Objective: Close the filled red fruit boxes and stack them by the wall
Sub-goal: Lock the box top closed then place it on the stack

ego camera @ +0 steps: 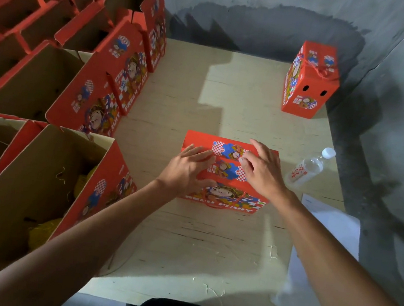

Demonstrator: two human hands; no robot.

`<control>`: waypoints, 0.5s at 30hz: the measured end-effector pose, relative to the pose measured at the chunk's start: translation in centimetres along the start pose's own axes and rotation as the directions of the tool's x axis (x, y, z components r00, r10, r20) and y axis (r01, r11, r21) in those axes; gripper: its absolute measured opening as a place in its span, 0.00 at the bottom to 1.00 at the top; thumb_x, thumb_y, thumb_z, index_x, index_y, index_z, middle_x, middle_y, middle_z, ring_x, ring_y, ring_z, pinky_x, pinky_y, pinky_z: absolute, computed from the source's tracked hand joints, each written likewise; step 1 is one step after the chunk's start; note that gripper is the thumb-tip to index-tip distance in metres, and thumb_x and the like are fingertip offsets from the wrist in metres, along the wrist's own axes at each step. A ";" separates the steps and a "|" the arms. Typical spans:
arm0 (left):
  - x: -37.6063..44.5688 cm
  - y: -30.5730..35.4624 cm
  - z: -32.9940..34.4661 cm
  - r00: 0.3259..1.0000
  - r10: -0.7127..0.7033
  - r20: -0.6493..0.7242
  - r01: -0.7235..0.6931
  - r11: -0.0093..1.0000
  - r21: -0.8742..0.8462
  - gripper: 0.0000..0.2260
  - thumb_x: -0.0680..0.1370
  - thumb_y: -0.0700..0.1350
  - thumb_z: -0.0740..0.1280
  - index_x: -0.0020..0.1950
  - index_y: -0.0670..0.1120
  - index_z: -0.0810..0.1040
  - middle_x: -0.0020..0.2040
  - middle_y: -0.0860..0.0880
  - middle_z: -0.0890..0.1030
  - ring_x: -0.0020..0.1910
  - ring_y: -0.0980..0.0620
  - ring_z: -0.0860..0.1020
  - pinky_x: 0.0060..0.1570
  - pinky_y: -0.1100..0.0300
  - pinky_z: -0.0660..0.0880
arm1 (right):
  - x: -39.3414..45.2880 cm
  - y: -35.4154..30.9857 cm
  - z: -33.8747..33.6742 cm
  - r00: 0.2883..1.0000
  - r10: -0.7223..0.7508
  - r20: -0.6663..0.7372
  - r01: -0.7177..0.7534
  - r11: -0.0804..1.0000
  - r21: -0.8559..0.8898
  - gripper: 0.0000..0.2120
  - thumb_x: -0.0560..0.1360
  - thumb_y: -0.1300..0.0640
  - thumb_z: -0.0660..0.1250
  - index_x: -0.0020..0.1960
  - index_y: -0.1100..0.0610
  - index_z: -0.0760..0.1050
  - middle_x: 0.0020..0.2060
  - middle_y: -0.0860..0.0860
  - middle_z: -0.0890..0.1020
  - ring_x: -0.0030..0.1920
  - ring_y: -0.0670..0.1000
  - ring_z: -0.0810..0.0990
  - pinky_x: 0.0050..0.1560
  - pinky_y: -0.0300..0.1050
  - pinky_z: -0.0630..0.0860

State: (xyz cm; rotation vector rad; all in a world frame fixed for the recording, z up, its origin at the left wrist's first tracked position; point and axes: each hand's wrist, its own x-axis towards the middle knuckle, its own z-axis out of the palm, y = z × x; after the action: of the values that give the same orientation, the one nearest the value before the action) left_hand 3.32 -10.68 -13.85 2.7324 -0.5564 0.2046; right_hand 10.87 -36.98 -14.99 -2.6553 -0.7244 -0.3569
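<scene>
the red fruit box (226,171) being closed sits at the centre of the pale wooden counter (184,240), both hands on its top. the left hand (188,169) lies flat with fingers straight, pressing the left part of the lid; the right hand (263,170) has fingers loosely spread and bent, tips on the flap near the seam, gripping nothing that i can see. to finish well, i judge the flaps need even pressure from both sides so the seam meets and the rope handle stays free.

at 1 o'clock a closed box (310,82) stands by the grey wall (264,20), with open counter between it and the hands. at 3 o'clock a water bottle (309,168) lies just beside the box and could be knocked. from 9 to 11 o'clock open boxes (59,75) crowd the left edge, the nearest showing yellow fruit (44,232).
</scene>
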 end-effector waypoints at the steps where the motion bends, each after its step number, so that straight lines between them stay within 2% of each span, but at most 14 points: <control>1: -0.1 0.0 0.0 1.000 -0.031 0.001 0.031 0.996 -0.080 0.31 0.77 0.61 0.71 0.75 0.46 0.75 0.76 0.45 0.72 0.78 0.46 0.67 0.81 0.46 0.55 | -0.1 0.0 0.0 1.000 0.027 0.003 -0.027 1.000 0.008 0.09 0.82 0.50 0.67 0.49 0.54 0.81 0.72 0.55 0.74 0.69 0.58 0.73 0.68 0.57 0.66; 2: 0.0 0.0 0.1 0.998 -0.064 -0.027 0.058 0.982 -0.178 0.26 0.79 0.59 0.71 0.73 0.46 0.77 0.75 0.47 0.74 0.77 0.49 0.68 0.80 0.47 0.54 | -0.1 0.0 0.0 0.999 0.050 -0.003 -0.050 0.999 0.012 0.09 0.82 0.48 0.67 0.49 0.53 0.81 0.71 0.54 0.75 0.68 0.57 0.72 0.67 0.56 0.66; 4: 0.6 0.5 0.1 0.979 -0.149 -0.142 0.094 0.938 -0.334 0.14 0.82 0.51 0.69 0.64 0.46 0.84 0.65 0.49 0.82 0.66 0.51 0.77 0.76 0.45 0.62 | -0.1 -0.2 -0.2 0.997 0.077 -0.029 -0.076 0.997 0.024 0.10 0.81 0.47 0.68 0.48 0.52 0.80 0.69 0.53 0.77 0.66 0.56 0.74 0.66 0.54 0.68; 5: 1.1 0.8 0.2 0.958 -0.210 -0.195 0.128 0.922 -0.366 0.10 0.82 0.49 0.69 0.58 0.46 0.85 0.59 0.50 0.84 0.59 0.49 0.80 0.71 0.44 0.67 | -0.1 -0.3 -0.4 0.995 0.083 -0.046 -0.081 0.996 0.043 0.10 0.81 0.47 0.69 0.48 0.53 0.81 0.67 0.53 0.78 0.65 0.56 0.75 0.65 0.54 0.69; 7: 2.2 1.4 0.2 0.911 -0.336 -0.240 0.234 0.898 -0.372 0.07 0.81 0.47 0.70 0.52 0.45 0.85 0.51 0.50 0.84 0.50 0.48 0.79 0.62 0.46 0.72 | 0.0 -0.5 -0.8 0.994 0.088 -0.067 -0.083 0.993 0.085 0.11 0.80 0.47 0.70 0.48 0.54 0.81 0.63 0.52 0.80 0.62 0.56 0.77 0.63 0.54 0.73; 9: 2.8 1.6 0.1 0.896 -0.383 -0.223 0.311 0.902 -0.298 0.08 0.81 0.49 0.68 0.51 0.46 0.83 0.50 0.50 0.83 0.49 0.49 0.76 0.56 0.50 0.71 | 0.0 -0.7 -1.4 0.995 0.080 -0.057 -0.074 0.993 0.096 0.14 0.79 0.44 0.69 0.48 0.55 0.82 0.55 0.50 0.81 0.55 0.54 0.78 0.56 0.54 0.76; 11: 3.1 1.4 0.0 0.922 -0.340 -0.183 0.310 0.935 -0.172 0.11 0.83 0.51 0.64 0.52 0.47 0.83 0.52 0.50 0.82 0.51 0.48 0.75 0.53 0.52 0.69 | -0.2 -1.1 -1.7 0.998 0.067 -0.020 -0.066 0.996 0.060 0.18 0.78 0.38 0.68 0.49 0.53 0.81 0.48 0.48 0.79 0.51 0.51 0.76 0.50 0.50 0.76; 13: 3.5 1.2 -0.4 0.949 -0.297 -0.108 0.287 0.952 -0.104 0.13 0.84 0.52 0.62 0.51 0.48 0.84 0.53 0.49 0.80 0.54 0.47 0.74 0.53 0.51 0.69 | -0.5 -1.5 -1.6 0.998 0.059 0.012 -0.059 0.998 0.021 0.20 0.77 0.36 0.68 0.52 0.53 0.82 0.47 0.48 0.77 0.51 0.51 0.75 0.49 0.48 0.75; 15: 4.2 0.9 -1.0 0.955 -0.296 -0.036 0.289 0.949 -0.124 0.15 0.84 0.53 0.62 0.48 0.47 0.83 0.55 0.49 0.79 0.56 0.48 0.73 0.53 0.51 0.67 | -0.8 -1.7 -1.1 0.999 0.051 -0.016 -0.051 0.999 0.013 0.21 0.78 0.37 0.68 0.55 0.55 0.83 0.47 0.49 0.76 0.51 0.52 0.75 0.47 0.48 0.74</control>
State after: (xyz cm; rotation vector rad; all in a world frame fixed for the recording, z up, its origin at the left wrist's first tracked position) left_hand 6.74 -12.58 -11.83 2.6433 -0.1376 0.1645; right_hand 9.18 -36.42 -13.76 -2.6502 -0.6507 -0.3589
